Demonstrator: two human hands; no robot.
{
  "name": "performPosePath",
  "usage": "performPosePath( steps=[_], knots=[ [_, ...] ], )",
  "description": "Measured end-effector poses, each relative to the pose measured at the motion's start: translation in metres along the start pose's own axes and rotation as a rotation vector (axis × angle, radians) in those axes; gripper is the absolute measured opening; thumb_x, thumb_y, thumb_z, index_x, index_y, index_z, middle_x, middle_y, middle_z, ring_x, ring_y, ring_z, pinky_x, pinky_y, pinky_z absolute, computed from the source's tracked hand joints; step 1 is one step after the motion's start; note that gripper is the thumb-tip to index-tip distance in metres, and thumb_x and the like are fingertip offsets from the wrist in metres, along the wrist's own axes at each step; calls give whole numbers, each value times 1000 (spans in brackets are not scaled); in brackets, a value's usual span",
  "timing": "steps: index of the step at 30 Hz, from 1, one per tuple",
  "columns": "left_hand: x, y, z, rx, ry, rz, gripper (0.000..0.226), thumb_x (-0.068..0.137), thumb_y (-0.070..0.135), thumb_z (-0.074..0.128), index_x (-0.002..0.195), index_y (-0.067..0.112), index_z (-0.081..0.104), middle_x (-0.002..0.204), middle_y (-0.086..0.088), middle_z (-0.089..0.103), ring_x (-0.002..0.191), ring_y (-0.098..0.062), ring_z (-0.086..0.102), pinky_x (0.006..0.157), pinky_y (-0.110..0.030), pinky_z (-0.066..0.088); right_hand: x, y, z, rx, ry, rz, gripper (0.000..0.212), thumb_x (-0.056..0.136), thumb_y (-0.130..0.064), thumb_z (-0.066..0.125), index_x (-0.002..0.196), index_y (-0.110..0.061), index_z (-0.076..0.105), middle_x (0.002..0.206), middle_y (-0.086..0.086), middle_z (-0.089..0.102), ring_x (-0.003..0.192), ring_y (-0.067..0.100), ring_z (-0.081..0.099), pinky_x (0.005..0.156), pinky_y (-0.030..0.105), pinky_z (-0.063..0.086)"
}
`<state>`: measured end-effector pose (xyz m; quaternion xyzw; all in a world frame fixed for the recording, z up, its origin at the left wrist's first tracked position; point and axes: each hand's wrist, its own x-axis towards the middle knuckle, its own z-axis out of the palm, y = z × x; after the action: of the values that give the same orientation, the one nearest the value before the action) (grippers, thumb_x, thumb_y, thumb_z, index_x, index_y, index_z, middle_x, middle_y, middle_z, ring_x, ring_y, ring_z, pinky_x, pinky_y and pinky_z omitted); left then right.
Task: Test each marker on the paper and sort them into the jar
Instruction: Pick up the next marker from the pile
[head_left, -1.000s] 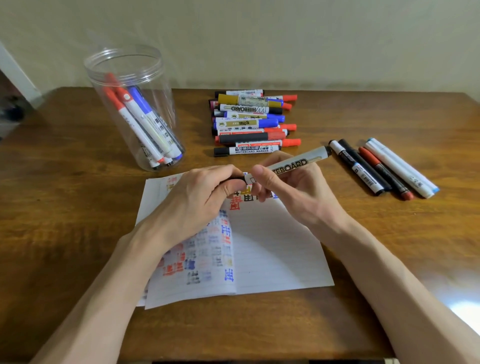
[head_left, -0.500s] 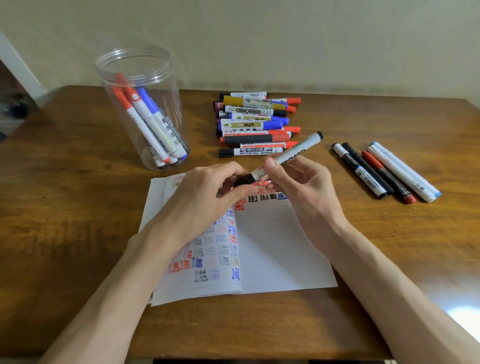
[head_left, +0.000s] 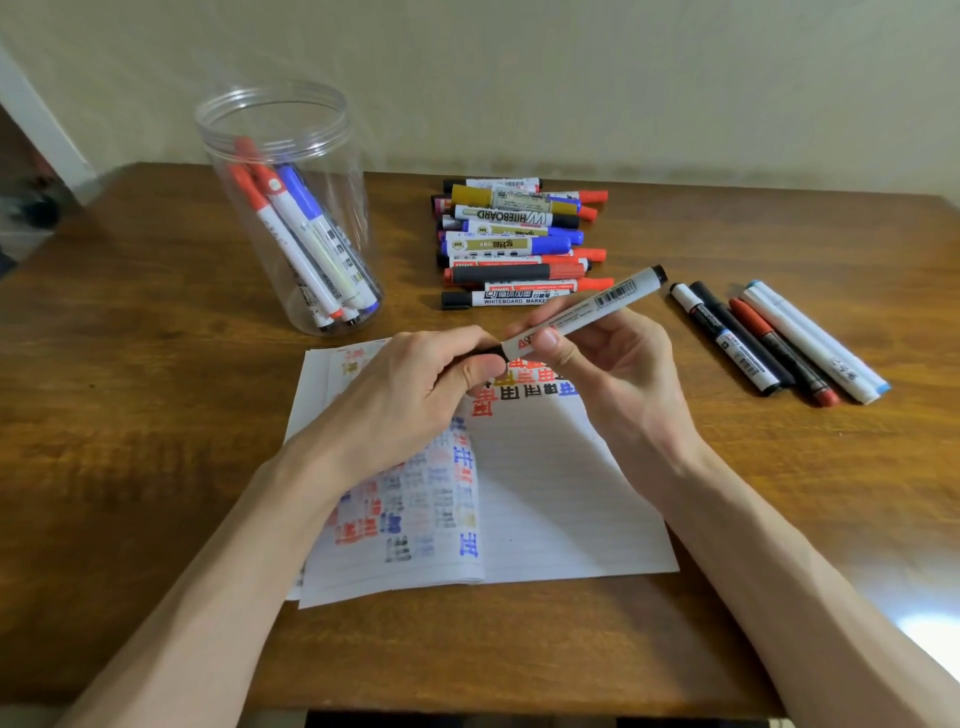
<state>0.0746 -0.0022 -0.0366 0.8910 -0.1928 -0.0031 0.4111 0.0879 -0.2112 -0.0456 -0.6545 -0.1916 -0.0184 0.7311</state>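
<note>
Your two hands meet over the paper (head_left: 545, 493), both grasping a single marker (head_left: 587, 306). Your left hand (head_left: 415, 384) pinches its black cap (head_left: 492, 350) between the thumb and the curled fingers (head_left: 470, 371). Your right hand (head_left: 618, 374) is clenched round the white barrel just beside the cap. The marker is held in the air above the top edge of the paper, tilted, its black tail end pointing away from you and to the right.

The marker looks light and rigid, with a smooth plastic barrel that may be a little slick. The cap is probably a push fit, so a straight pull should free it. Holding the barrel close to the cap, as you do now, gives the firmest hold.

The surface (head_left: 130, 415) is dark, glossy brown wood, with a patch of glare at the near right. The lined paper carries test marks in red, blue, black and yellow. At the far left a clear jar (head_left: 270, 104) stands upright and open, with several markers leaning inside. At the far centre lies a pile of markers (head_left: 514, 239) – crosswise, stacked close. A short row of markers (head_left: 769, 343) lies well apart on the right. Behind everything is a plain pale wall (head_left: 571, 78).
</note>
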Motion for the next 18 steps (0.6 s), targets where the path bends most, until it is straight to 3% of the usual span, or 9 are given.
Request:
performPosePath(
  steps=[4, 7, 10, 14, 18],
  knots=[
    [-2, 0, 1, 41, 104, 52, 31, 98, 44, 55, 115, 24, 72, 100, 17, 74, 96, -2, 70, 73, -31, 58, 1, -3, 4, -5, 36, 81, 29, 97, -13, 71, 123, -1, 67, 113, 10, 78, 109, 23, 75, 95, 35, 59],
    [-2, 0, 3, 111, 158, 78, 32, 98, 44, 56, 115, 25, 74, 100, 14, 75, 94, -3, 69, 75, -29, 56, 0, 1, 9, -30, 128, 117, 32, 89, -25, 79, 112, -5, 74, 100, 8, 80, 96, 22, 77, 86, 34, 61],
    [0, 1, 7, 149, 100, 50, 31, 103, 42, 50, 115, 23, 71, 101, 11, 74, 94, -5, 67, 76, -32, 53, -1, 4, 10, -87, 160, 96, 26, 88, -22, 80, 105, -2, 75, 91, 8, 81, 84, 20, 78, 78, 29, 61],
    [-1, 3, 5, 71, 40, -9, 28, 108, 38, 46, 112, 21, 68, 99, 13, 73, 94, -6, 67, 72, -27, 52, 0, 1, 5, -51, 122, 71, 27, 87, -20, 78, 106, -2, 73, 98, 9, 80, 91, 22, 78, 84, 29, 61],
    [-1, 4, 4, 28, 16, 17, 26, 108, 36, 46, 104, 21, 67, 84, 21, 66, 86, -5, 65, 65, -19, 48, -2, 1, 4, -55, 76, 35, 27, 87, -19, 77, 107, -2, 72, 103, 12, 80, 99, 26, 77, 90, 36, 61]
  ],
)
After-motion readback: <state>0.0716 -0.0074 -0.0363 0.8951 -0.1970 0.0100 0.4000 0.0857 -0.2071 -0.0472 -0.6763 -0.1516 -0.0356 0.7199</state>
